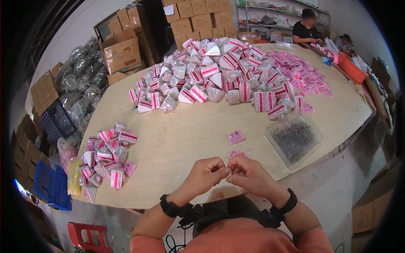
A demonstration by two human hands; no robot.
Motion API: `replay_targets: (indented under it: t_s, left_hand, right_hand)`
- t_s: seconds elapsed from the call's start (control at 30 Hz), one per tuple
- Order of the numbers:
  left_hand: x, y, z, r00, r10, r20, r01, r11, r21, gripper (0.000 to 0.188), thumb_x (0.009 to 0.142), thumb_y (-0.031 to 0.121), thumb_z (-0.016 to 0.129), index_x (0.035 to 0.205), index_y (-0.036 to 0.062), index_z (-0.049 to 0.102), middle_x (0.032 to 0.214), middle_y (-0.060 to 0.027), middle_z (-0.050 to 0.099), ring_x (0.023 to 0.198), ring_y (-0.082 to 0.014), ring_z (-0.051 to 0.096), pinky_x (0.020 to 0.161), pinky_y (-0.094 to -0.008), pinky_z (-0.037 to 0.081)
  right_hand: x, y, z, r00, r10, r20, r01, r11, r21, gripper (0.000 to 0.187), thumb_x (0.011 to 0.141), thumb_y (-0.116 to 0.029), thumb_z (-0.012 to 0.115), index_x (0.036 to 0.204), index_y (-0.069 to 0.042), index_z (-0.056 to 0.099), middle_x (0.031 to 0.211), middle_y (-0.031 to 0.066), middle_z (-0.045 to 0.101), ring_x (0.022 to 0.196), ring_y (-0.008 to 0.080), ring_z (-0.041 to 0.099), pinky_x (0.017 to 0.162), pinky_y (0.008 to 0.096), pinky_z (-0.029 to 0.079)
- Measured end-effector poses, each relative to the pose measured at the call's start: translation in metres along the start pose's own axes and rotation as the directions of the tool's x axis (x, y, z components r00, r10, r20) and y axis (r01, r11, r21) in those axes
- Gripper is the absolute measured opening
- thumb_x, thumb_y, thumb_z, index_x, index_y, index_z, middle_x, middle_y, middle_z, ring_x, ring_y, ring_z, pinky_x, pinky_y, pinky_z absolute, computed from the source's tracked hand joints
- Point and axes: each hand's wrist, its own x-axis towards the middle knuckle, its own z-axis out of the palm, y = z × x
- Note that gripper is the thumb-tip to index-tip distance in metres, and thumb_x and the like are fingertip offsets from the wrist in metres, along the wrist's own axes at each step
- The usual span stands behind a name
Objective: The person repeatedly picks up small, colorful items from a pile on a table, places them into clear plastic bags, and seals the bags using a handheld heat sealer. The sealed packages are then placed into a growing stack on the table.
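Observation:
My left hand (207, 173) and my right hand (249, 174) meet over the front edge of the table, thumbs and fingertips pinched together. Whatever lies between the fingertips is hidden or too small to make out. Just beyond them are some small pink cards (237, 153), partly covered by my right hand. A single flat pink card (236, 137) lies a little farther off. To the right of my hands stands a clear square tray (270, 134) holding many small dark metal pieces (294, 139).
A large heap of clear bags with pink-and-white labels (211, 71) covers the far table, beside a pile of pink cards (301, 71). A smaller heap of bags (107, 154) lies left. Blue crates (51, 185) and a red stool (88, 237) stand left; two people (304, 31) sit far right.

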Motion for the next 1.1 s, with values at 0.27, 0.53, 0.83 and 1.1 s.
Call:
replay_targets:
  t_s: [0.27,0.53,0.83,1.1]
  left_hand:
    - [0.001,-0.012,0.001,0.999,-0.028,0.017,0.032,0.94,-0.341,0.023,0.091,0.023,0.054,0.077,0.0047,0.052,0.058,0.0023,0.045,0.051,-0.0055,0.038,0.046,-0.0196,0.03]
    - [0.021,-0.022,-0.023,0.992,-0.104,-0.066,0.075,0.934,-0.348,0.02,0.089,0.018,0.052,0.074,0.0057,0.052,0.058,-0.0002,0.05,0.051,-0.0072,0.046,0.047,-0.0199,0.036]
    - [0.123,-0.058,-0.186,0.905,0.272,-0.327,0.114,0.586,0.802,0.019,0.076,0.013,0.061,0.09,0.0013,0.055,0.082,-0.0087,0.059,0.076,-0.0232,0.058,0.064,-0.034,0.047]
    - [0.196,-0.109,-0.231,0.948,0.212,-0.238,0.241,0.011,0.97,0.052,0.072,0.005,0.06,0.121,0.0116,0.043,0.129,-0.0106,0.041,0.125,-0.0314,0.034,0.095,-0.0564,0.033]
  right_hand:
    - [0.004,0.008,0.014,0.926,-0.354,-0.13,0.267,0.86,-0.436,0.011,0.084,-0.014,0.056,0.089,-0.005,0.054,0.074,0.0127,0.057,0.069,0.0307,0.057,0.058,0.0365,0.045]
    - [0.017,0.023,0.006,0.936,-0.265,-0.231,0.214,0.95,-0.226,0.009,0.082,-0.009,0.058,0.087,-0.002,0.059,0.07,0.0088,0.058,0.059,0.0192,0.057,0.053,0.0285,0.045]
    - [0.008,0.071,-0.038,0.881,0.472,-0.002,-0.392,0.734,0.555,0.01,0.082,-0.005,0.057,0.088,0.004,0.059,0.061,0.004,0.053,0.049,0.0055,0.045,0.043,0.0182,0.032]
    - [-0.006,0.112,-0.053,0.892,0.38,0.246,-0.441,0.61,0.658,0.021,0.078,-0.013,0.063,0.089,0.004,0.059,0.068,0.0094,0.058,0.052,0.0109,0.05,0.047,0.0224,0.04]
